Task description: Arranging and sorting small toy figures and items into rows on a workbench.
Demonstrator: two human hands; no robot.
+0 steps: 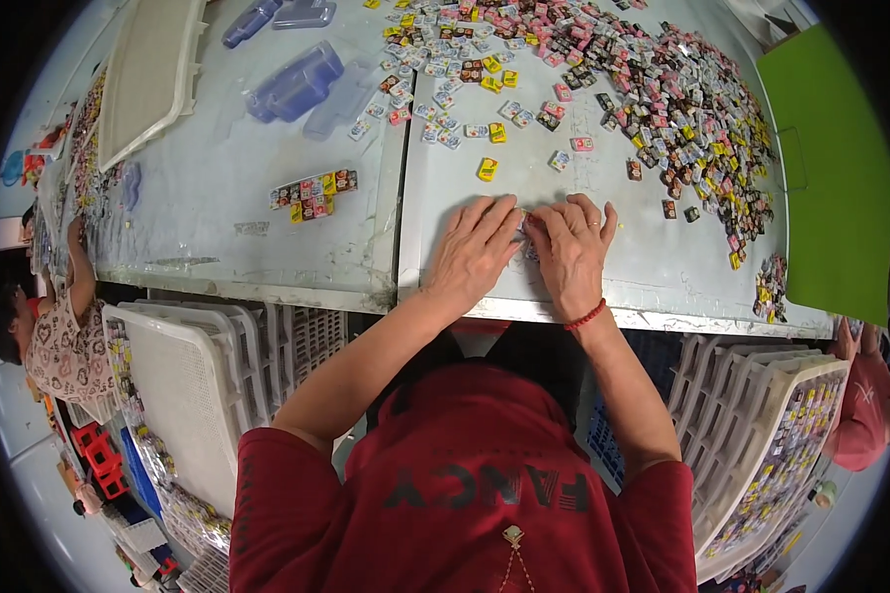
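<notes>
Both my hands rest on the white tabletop near its front edge, close together. My left hand [475,245] lies with its fingers stretched forward, their tips beside a few small block-shaped pieces. Bent inward, the fingers of my right hand [569,249] close on a small block [532,252], mostly hidden between the hands. Just beyond them sits a yellow block [488,169]. To the left lies a joined cluster of blocks [313,196] in brown, yellow, pink and white.
A large heap of small coloured blocks [682,99] spreads over the back and right. Translucent blue plastic trays [297,84] lie back left, near a white crate [153,79]. A green board [831,168] borders the right. Stacked crates [183,366] stand below the table; other people work at both sides.
</notes>
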